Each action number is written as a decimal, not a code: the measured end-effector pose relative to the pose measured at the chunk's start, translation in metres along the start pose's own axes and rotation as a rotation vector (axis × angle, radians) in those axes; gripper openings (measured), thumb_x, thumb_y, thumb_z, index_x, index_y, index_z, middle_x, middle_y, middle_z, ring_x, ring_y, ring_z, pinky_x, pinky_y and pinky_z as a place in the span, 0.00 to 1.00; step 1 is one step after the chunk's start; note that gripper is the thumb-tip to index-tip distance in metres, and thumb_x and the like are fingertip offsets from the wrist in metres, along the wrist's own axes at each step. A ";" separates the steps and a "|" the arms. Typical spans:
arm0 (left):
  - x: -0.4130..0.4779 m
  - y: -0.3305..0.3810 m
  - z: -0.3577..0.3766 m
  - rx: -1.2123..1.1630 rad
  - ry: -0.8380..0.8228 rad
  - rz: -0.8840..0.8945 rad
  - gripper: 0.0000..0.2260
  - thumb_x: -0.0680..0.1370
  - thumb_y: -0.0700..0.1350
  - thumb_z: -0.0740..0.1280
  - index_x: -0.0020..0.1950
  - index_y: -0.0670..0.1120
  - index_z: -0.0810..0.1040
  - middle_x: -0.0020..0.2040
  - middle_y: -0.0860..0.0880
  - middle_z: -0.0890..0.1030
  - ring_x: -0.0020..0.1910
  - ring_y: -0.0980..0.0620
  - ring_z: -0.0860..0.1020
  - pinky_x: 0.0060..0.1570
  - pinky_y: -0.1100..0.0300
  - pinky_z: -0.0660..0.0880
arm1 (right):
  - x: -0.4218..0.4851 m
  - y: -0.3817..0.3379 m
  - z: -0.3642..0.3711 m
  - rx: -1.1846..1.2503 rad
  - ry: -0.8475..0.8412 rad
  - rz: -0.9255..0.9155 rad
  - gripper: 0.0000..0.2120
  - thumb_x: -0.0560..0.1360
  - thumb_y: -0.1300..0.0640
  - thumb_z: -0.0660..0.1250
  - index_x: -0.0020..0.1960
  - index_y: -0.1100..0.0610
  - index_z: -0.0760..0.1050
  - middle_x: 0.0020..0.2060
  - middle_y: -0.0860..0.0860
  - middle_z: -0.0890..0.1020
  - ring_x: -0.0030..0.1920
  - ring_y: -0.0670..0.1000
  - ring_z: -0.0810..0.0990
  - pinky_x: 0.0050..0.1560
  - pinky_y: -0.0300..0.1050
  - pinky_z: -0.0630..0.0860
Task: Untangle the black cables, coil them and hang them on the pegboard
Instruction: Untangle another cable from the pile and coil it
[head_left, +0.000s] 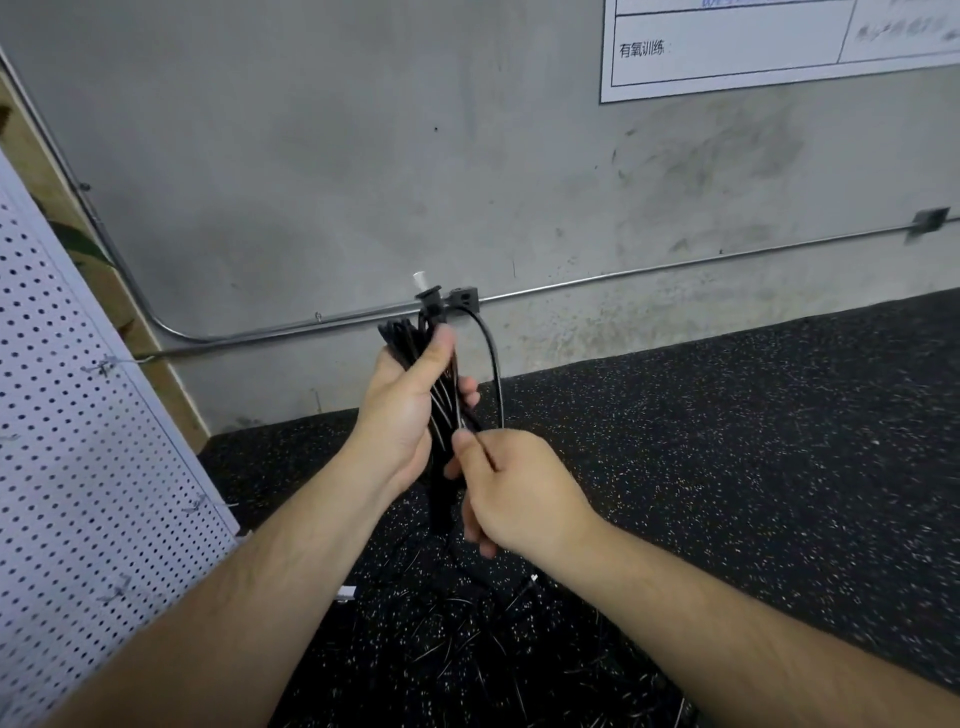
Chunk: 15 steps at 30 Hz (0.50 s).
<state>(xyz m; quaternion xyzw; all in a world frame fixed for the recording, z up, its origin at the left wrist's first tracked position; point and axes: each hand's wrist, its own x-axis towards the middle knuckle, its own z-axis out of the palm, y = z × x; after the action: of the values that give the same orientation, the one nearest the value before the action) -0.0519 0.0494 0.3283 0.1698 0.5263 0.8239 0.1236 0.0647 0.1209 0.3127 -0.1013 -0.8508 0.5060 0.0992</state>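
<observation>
A bundle of coiled black cable (443, 402) stands upright in my left hand (405, 410), whose fingers and thumb wrap around its middle. A black plug with a white tip (426, 293) sticks out above the coil. One loose strand (493, 364) arcs out to the right and comes back down to my right hand (511, 491), which pinches it just below the coil. More black cable (467, 618) lies tangled on the floor under my hands. The white pegboard (78, 467) leans at the left edge of the view.
A grey concrete wall with a metal conduit (675, 267) and a junction box (464, 299) runs behind. The floor is black speckled rubber (753, 467). A white chart (779, 47) hangs at upper right. A small white connector (347, 592) lies on the floor.
</observation>
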 end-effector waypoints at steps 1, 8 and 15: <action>0.001 -0.001 -0.003 0.075 -0.021 -0.002 0.16 0.78 0.45 0.72 0.61 0.42 0.72 0.37 0.49 0.77 0.32 0.52 0.78 0.34 0.57 0.78 | 0.000 -0.001 -0.004 -0.117 -0.042 -0.023 0.20 0.85 0.45 0.54 0.46 0.54 0.77 0.26 0.52 0.81 0.24 0.50 0.80 0.27 0.40 0.73; -0.007 0.004 -0.011 0.597 -0.452 -0.221 0.11 0.77 0.33 0.70 0.58 0.39 0.74 0.28 0.48 0.71 0.24 0.52 0.67 0.27 0.57 0.70 | 0.015 0.004 -0.060 -1.040 0.349 -0.724 0.40 0.65 0.48 0.76 0.74 0.55 0.67 0.73 0.57 0.69 0.74 0.60 0.65 0.73 0.61 0.64; -0.024 -0.002 -0.001 0.945 -0.755 -0.399 0.07 0.75 0.30 0.68 0.46 0.38 0.72 0.23 0.47 0.69 0.22 0.51 0.68 0.28 0.58 0.70 | 0.029 0.028 -0.049 -0.911 -0.055 -0.393 0.29 0.71 0.52 0.72 0.70 0.51 0.68 0.59 0.49 0.80 0.61 0.53 0.78 0.62 0.50 0.74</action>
<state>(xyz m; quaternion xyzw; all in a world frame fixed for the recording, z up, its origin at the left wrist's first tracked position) -0.0307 0.0407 0.3222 0.3835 0.7747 0.3476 0.3633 0.0526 0.1834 0.3131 0.0412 -0.9908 0.0570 0.1157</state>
